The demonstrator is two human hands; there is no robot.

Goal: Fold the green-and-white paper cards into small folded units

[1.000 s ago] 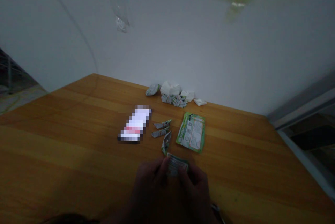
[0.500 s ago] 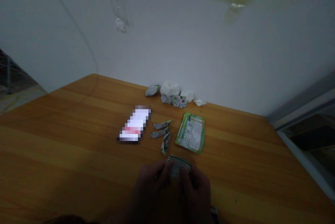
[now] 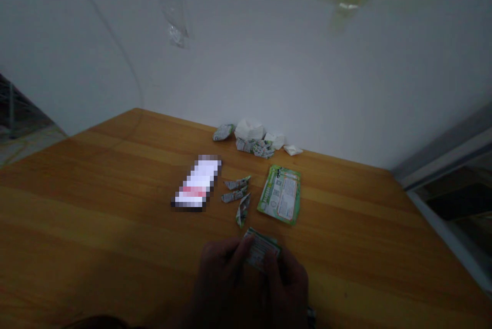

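Note:
Between my two hands is a small green and white printed packet (image 3: 262, 249), held low over the near part of the table. My left hand (image 3: 221, 262) pinches its left side, thumb on top. On the right side, my right hand (image 3: 286, 275) grips it the same way. The fingers beneath the packet are hidden, and the light is dim. Just beyond it lie several narrow folded wrapper pieces (image 3: 243, 209). A larger green and white printed pouch (image 3: 281, 194) rests flat to their right.
A phone (image 3: 199, 184), its screen blurred out, lies left of the folded pieces. Along the wall stand crumpled white tissues (image 3: 249, 130), crumpled printed wrappers (image 3: 263, 148) and another wrapper (image 3: 223, 132). The wooden table (image 3: 115, 190) meets a white wall (image 3: 246, 62) at the back.
The packet has turned slightly between my fingers and more of its printed face shows. Both hands keep their hold and have barely shifted; the things on the table stay put.

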